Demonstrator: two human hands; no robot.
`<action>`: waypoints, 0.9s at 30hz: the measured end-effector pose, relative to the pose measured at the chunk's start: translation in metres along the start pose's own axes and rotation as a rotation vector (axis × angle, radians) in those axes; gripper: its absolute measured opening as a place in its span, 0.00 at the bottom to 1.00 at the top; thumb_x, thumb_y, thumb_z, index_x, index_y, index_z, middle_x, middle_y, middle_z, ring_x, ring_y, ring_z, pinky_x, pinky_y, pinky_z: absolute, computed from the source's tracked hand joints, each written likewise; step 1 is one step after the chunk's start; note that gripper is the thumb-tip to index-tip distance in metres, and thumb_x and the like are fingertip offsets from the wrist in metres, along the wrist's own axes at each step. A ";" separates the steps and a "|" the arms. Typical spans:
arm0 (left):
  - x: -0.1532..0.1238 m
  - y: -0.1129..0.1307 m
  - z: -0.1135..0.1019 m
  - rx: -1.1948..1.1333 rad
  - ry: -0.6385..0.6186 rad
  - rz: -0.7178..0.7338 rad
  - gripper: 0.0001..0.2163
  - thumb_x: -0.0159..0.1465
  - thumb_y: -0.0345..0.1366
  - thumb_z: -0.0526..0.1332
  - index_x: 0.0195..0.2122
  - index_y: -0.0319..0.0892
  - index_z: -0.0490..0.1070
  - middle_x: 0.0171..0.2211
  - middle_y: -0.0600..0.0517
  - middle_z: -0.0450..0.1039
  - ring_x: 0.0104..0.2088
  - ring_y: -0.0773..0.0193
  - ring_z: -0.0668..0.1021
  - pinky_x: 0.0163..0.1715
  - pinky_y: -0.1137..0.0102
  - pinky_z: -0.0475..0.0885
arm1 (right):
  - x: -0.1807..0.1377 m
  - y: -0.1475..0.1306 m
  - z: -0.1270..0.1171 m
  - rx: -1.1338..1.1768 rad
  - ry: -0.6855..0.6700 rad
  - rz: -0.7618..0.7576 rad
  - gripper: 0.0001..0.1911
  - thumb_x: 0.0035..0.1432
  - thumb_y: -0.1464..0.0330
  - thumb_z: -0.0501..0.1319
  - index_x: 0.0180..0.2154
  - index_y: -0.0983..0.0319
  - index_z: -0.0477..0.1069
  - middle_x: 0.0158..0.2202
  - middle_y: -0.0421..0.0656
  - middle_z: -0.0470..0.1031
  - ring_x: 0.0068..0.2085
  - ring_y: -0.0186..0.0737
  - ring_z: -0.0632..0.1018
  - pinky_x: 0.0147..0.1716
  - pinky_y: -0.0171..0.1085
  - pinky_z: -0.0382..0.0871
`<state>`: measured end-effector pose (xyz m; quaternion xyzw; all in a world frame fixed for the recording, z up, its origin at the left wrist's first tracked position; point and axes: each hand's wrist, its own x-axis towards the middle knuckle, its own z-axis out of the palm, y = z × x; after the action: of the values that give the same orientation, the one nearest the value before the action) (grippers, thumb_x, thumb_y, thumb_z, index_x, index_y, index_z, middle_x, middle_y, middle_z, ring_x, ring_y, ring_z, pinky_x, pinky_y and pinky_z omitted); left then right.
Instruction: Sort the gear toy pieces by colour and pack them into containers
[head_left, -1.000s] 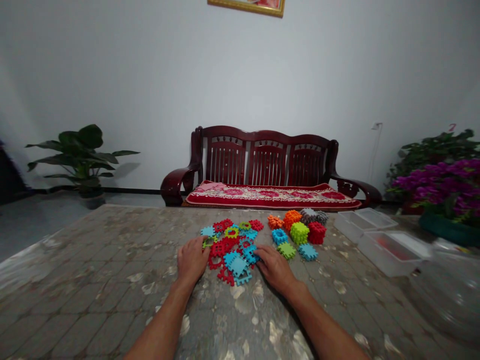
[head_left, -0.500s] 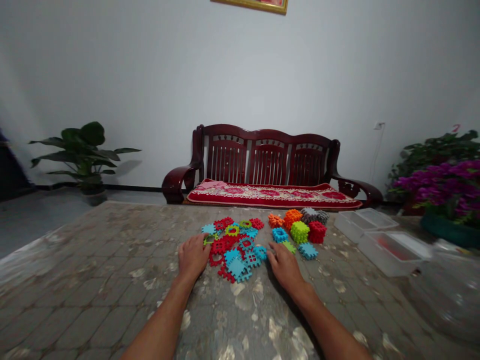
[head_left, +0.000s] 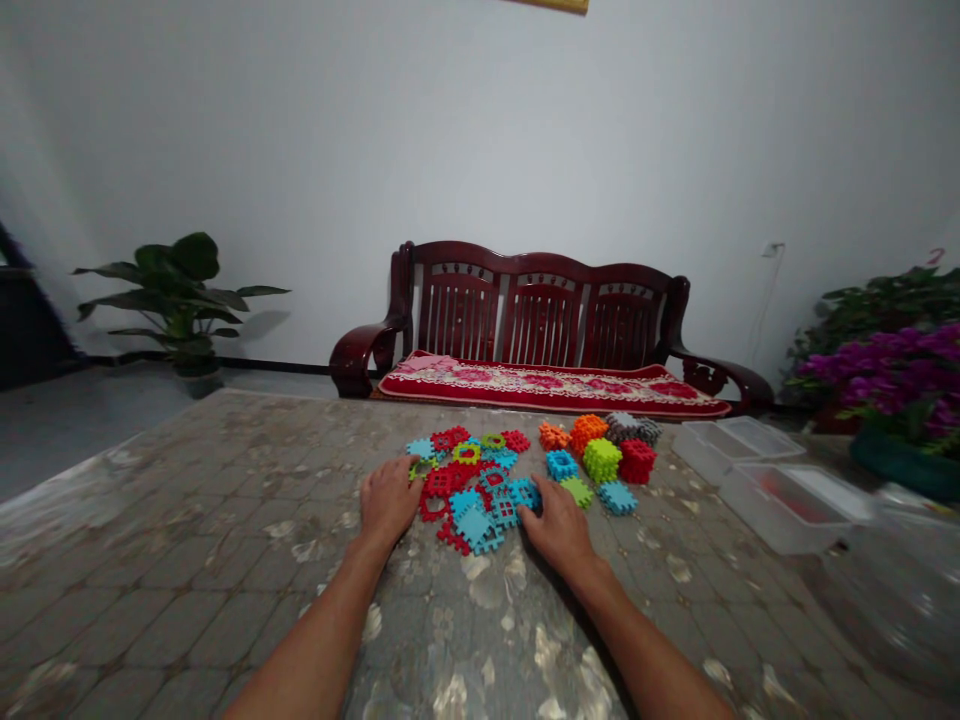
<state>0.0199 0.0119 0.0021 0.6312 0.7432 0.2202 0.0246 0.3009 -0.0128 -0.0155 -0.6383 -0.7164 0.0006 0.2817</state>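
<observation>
Interlocking toothed plastic tiles [head_left: 475,523] lie in a loose, overlapping heap on the cloth-covered bench [head_left: 225,560], between the two hands, mostly red and blue with a few lime frames among them. The left hand [head_left: 388,500] rests at the heap's left edge with fingers loosely curled by a lime window-frame tile [head_left: 422,469], perhaps steadying that side; whether its grip has hold of the tile, I cannot tell. Across the heap, the right hand [head_left: 559,525] has thumb and forefinger somewhat parted beside a blue tile [head_left: 525,491] at the right edge, a pose that would suit drawing a piece off the pile; the view does not settle whether this grip is pinching it. Farther right stand single-colour stacks, among them an orange stack [head_left: 587,433], a grey stack [head_left: 634,430], a lime stack [head_left: 602,460] and a red stack [head_left: 637,461], probably kept by colour so that like pieces nest flat. Clear plastic boxes [head_left: 780,505] sit beyond them to the right, apart from the tiles, which leaves the middle for handling.
</observation>
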 end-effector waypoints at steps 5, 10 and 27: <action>0.000 0.001 -0.001 0.011 -0.011 -0.011 0.17 0.71 0.34 0.55 0.59 0.46 0.73 0.60 0.45 0.76 0.60 0.53 0.76 0.63 0.58 0.64 | -0.001 0.003 0.001 0.088 0.011 0.010 0.27 0.59 0.67 0.64 0.60 0.58 0.72 0.55 0.50 0.80 0.55 0.49 0.80 0.56 0.44 0.72; 0.000 0.001 0.000 0.010 -0.007 0.006 0.17 0.71 0.33 0.55 0.59 0.45 0.73 0.59 0.44 0.77 0.61 0.53 0.75 0.63 0.57 0.63 | -0.002 0.003 -0.004 0.134 0.049 -0.016 0.27 0.58 0.67 0.65 0.59 0.59 0.73 0.54 0.48 0.81 0.55 0.48 0.80 0.56 0.44 0.73; -0.001 0.003 0.000 0.047 -0.010 -0.005 0.18 0.70 0.34 0.55 0.60 0.47 0.72 0.59 0.45 0.77 0.60 0.54 0.76 0.63 0.59 0.63 | 0.024 0.035 -0.038 -0.139 0.230 0.049 0.25 0.62 0.60 0.63 0.59 0.60 0.73 0.48 0.49 0.82 0.47 0.49 0.80 0.49 0.42 0.70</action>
<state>0.0223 0.0113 0.0032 0.6308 0.7497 0.1998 0.0141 0.3479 0.0026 0.0132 -0.6694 -0.6620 -0.1154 0.3169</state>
